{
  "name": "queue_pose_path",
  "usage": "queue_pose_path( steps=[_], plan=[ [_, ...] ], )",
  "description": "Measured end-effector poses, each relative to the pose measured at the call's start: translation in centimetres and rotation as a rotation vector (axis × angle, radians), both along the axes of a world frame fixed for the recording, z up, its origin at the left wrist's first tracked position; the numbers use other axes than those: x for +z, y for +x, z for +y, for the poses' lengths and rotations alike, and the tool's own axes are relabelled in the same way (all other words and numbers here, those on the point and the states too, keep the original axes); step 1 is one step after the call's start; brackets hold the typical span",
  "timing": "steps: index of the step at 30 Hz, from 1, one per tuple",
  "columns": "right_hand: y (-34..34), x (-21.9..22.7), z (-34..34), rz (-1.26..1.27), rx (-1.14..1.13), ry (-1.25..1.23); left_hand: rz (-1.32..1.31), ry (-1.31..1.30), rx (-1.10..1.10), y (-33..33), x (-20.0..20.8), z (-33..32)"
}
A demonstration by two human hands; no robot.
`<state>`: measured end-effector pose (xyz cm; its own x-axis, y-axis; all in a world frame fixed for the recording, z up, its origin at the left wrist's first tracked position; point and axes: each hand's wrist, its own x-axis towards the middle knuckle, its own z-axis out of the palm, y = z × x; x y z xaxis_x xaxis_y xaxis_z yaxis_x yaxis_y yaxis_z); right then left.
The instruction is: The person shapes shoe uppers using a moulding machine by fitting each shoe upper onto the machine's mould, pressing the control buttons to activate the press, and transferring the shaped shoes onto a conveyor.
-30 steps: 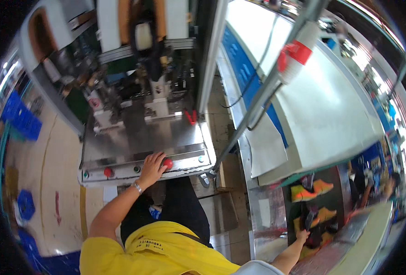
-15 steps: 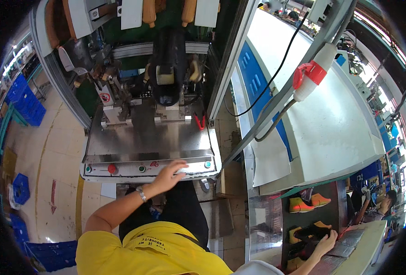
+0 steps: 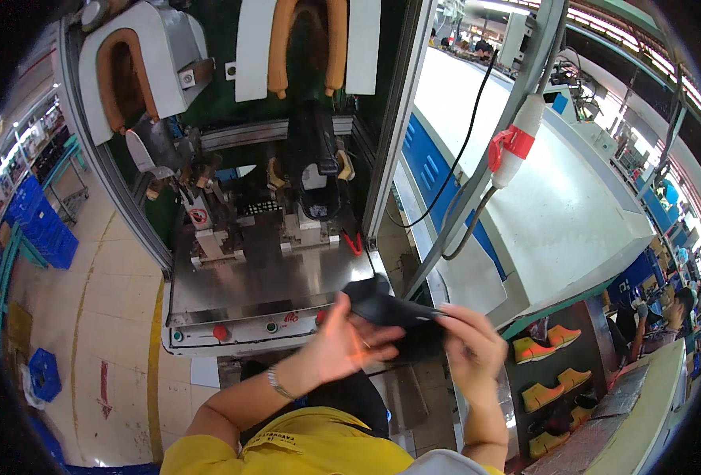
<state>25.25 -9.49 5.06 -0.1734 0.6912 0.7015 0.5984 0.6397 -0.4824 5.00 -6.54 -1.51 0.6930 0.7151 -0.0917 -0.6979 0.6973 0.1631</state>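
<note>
A soft black shoe upper [image 3: 402,313] hangs in front of my body, a little blurred by motion. My right hand [image 3: 473,348] grips its right end between thumb and fingers. At its left end is my left hand [image 3: 350,340], palm turned up and fingers spread; whether it touches the upper is hard to tell. Beyond both hands stands a machine with a metal table [image 3: 263,289]. On its right-hand mould sits another black shoe upper [image 3: 311,150]. The left-hand mould [image 3: 151,150] has no upper on it.
Push buttons and a red knob [image 3: 220,333] line the machine's front panel. Red-handled pliers [image 3: 354,242] lie on its table. To the right, orange and yellow shoe-shaped pieces [image 3: 542,396] rest on a dark conveyor [image 3: 517,376]. A slanting metal post [image 3: 465,210] stands beside the machine.
My right hand has come from the conveyor to my front with the black upper. My left hand has moved right from the control panel toward it. The view has shifted slightly.
</note>
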Motion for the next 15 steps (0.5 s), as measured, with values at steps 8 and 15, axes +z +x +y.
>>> queue_pose_path(
  steps=[8,15],
  plan=[
    [-10.1,-2.3,11.8,0.111,0.26,0.189,0.394,-0.284,0.819,-12.8,-14.4,6.2],
    [-13.1,3.4,15.6,0.062,0.087,0.393,0.318,-0.505,0.396,-12.2,-11.1,3.6]
  ],
)
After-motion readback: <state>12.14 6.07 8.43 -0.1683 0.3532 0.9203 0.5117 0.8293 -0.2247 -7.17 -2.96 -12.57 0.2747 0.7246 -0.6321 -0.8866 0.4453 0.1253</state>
